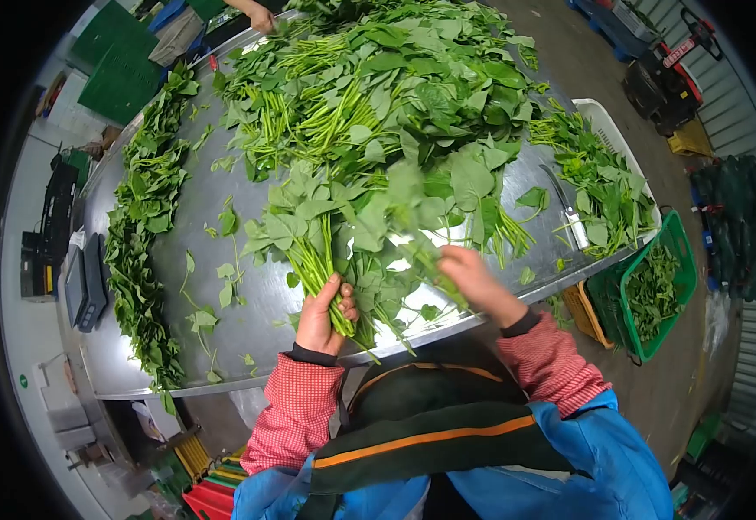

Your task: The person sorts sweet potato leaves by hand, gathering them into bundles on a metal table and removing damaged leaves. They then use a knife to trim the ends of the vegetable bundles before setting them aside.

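1. Right hand (475, 279) was motion-blurred; the loose greens (409, 212) beside it smeared too. Fingers curled in at those stems, but couldn't tell whether they actually gripped.
2. Other person's hand (261, 18) was cut off at the top edge, near the far side of the leaf pile (447, 78); its finger state was unreadable.
3. White basket (601, 126) was partly covered by greens; its contents below the top layer were hidden.
4. Left hand (319, 317): fingers clenched around the stems of a leafy bunch (310, 260). Leaves pointed away from the wearer, above the fingers; cut ends stuck out just below. Leaf tips merged visually with the pile.
5. Bunch was over the tabletop (248, 334), near its front edge, left of the right hand and apart from it.
6. White-handled blade (577, 231) lay right of both hands, well apart from the fingers.
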Available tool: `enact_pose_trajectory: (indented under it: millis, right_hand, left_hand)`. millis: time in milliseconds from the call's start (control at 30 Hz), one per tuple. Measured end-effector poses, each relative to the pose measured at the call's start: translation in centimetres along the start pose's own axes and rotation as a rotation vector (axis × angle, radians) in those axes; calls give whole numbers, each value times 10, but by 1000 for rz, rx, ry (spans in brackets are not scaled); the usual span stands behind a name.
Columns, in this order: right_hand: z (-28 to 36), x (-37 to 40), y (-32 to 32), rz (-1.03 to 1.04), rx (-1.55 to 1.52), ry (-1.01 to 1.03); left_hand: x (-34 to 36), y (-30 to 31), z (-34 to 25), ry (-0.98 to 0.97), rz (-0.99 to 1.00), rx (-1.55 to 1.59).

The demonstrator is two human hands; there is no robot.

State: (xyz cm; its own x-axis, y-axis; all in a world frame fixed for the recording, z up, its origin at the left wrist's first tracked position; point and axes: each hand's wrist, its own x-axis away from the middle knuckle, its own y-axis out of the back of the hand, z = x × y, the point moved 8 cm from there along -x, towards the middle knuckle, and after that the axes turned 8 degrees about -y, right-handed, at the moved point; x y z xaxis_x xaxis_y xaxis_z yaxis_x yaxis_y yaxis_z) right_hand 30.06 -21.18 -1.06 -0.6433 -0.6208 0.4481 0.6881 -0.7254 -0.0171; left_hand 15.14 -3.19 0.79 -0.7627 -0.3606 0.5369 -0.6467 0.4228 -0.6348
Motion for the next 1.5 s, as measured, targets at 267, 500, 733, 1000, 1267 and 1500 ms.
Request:
enact_pose_trajectory:
  millis: [267,500,733,1000,1267,1500]
  right_hand:
    - [22,15,-8,-42,65,13]
    - [69,41,-49,-131,594,368]
    - [13,22,26,-483,-322,-80]
    - [55,13,-30,-90,422,8]
    - [22,-1,-26,-217,1156,157]
    - [75,32,2,-322,1065,339]
  left_hand:
    - [-2,-40,-4,-145,103,-214]
    - [-27,-44,0,-185,16,-222]
    - [-37,-12,-22,-304,-140,39]
    - [-32,-16,-23,-282,-75,59]
    - [-13,-33,-22,-410,-110,46]
    - [-27,-14,-73,-465,-77,99]
